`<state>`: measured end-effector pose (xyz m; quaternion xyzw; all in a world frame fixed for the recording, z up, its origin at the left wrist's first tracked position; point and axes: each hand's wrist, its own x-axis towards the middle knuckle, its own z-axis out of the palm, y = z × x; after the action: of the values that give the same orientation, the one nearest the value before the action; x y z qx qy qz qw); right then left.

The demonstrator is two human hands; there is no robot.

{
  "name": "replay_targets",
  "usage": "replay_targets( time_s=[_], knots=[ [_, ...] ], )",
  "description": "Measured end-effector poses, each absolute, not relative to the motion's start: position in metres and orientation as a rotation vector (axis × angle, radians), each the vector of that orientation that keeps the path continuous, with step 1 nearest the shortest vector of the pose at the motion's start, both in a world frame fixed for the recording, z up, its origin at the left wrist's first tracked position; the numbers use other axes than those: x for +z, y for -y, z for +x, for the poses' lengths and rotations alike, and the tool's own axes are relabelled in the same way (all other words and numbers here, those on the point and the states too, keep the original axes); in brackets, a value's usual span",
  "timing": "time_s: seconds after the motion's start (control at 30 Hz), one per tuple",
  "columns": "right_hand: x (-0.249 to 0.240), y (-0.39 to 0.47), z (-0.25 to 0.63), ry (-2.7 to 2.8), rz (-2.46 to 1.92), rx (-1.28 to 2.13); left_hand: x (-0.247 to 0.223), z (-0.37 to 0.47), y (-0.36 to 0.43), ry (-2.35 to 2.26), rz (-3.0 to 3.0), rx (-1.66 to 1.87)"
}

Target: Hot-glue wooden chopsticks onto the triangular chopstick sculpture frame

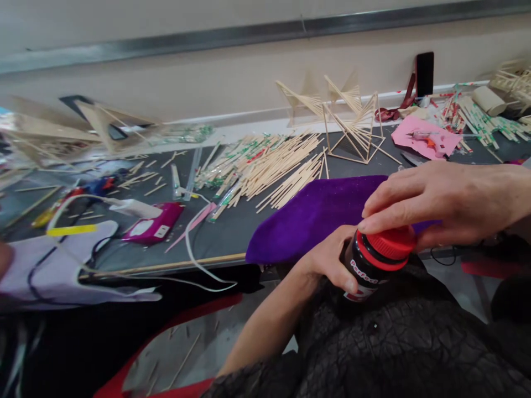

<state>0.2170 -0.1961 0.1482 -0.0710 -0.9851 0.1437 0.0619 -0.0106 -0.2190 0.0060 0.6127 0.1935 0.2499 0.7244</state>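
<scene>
I hold a black bottle [360, 276] with a red lid [392, 242] in front of me, just off the tabletop [215, 232], tilted. Its label reads "Perfect"; I can't make out the smaller print below. My left hand [332, 260] has its fingers wrapped round the body, thumb near the label. My right hand [456, 193] comes in from three o'clock, fingers closed over the red lid and hiding part of it.

From the bottle, a purple cloth [315, 221] spreads toward ten o'clock, between me and a heap of bare wooden sticks [282, 166], with sticks in green-printed wrappers [236, 157] beyond. At twelve stands an open stick frame [354, 138]; toward one, a pink sheet [442, 141] and, past it, a black phone [424, 74] against the wall. Between nine and ten sit a magenta pack [155, 224], its small label unreadable, and a white cable [188, 237] looping over the tabletop's edge.
</scene>
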Motion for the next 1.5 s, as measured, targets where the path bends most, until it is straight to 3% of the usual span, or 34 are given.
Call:
replay_targets(
  time_s=[0.3, 0.5, 0.67, 0.9, 1.17, 1.5],
  knots=[
    [0.126, 0.205, 0.209, 2.869, -0.792, 0.161, 0.024, -0.011, 0.241, -0.902, 1.795, 0.799],
    [0.125, 0.203, 0.213, 2.83, -0.348, 0.276, 0.027, -0.013, 0.241, -0.856, 1.848, 0.877],
    [0.121, 0.204, 0.205, 2.829, -0.682, 0.279, 0.031, -0.011, 0.245, -0.973, 1.956, 0.782],
    [0.117, 0.203, 0.209, 2.826, -0.355, 0.272, 0.024, -0.023, 0.244, -0.917, 1.874, 0.873],
    [0.112, 0.207, 0.211, 2.769, -0.541, 0.054, 0.035, -0.009, 0.245, -1.032, 1.979, 0.996],
    [0.142, 0.158, 0.243, 2.464, -0.763, -0.161, 0.067, 0.016, 0.156, -0.655, 2.027, 1.023]
  ],
)
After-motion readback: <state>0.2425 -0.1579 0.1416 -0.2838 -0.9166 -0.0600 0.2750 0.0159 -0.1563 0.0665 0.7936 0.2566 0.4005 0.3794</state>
